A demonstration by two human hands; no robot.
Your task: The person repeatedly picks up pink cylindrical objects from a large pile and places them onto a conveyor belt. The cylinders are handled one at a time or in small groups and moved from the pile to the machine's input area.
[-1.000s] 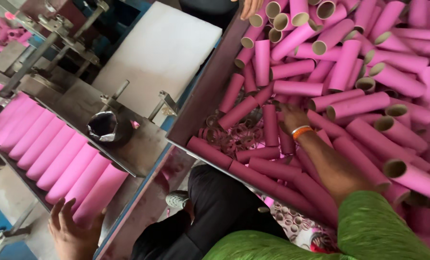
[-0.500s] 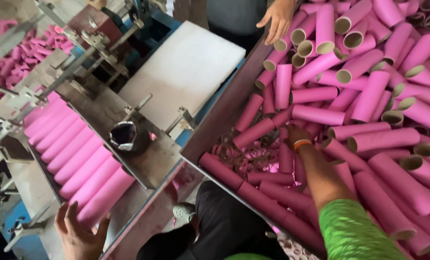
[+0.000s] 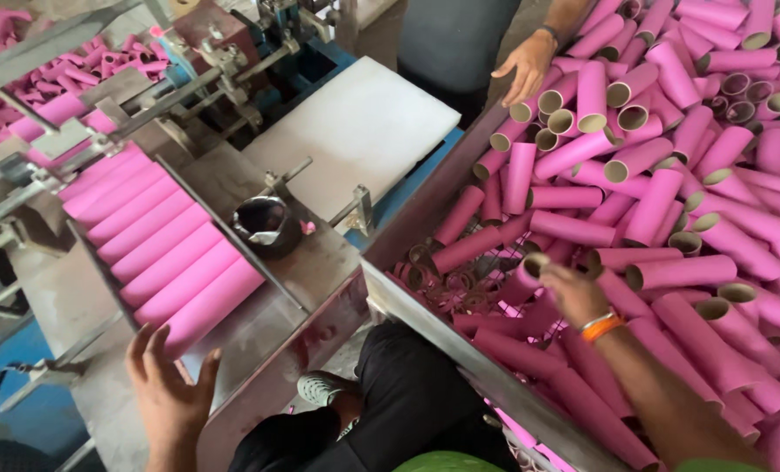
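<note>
A bin (image 3: 425,306) heaped with pink cardboard tubes (image 3: 661,201) fills the scene from 12 to 4 o'clock; a feed tray (image 3: 259,328) at 9 o'clock carries a neat row of tubes (image 3: 167,236). The right hand (image 3: 573,293) curls around one tube (image 3: 523,278) (a co-worker's hand (image 3: 523,68) reaches in at 1 o'clock). The left hand (image 3: 169,393), fingers spread, rests at the tray's lower edge. A hasty pull could likely topple neighbouring tubes.

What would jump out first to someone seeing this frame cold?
The heap of pink cardboard tubes filling the bin on the right, where the right hand grips one tube. At left, a neat row of pink tubes lies side by side on a sloped metal tray, the left hand at its lower end. Another person's hand rests on the heap's far edge.
</note>
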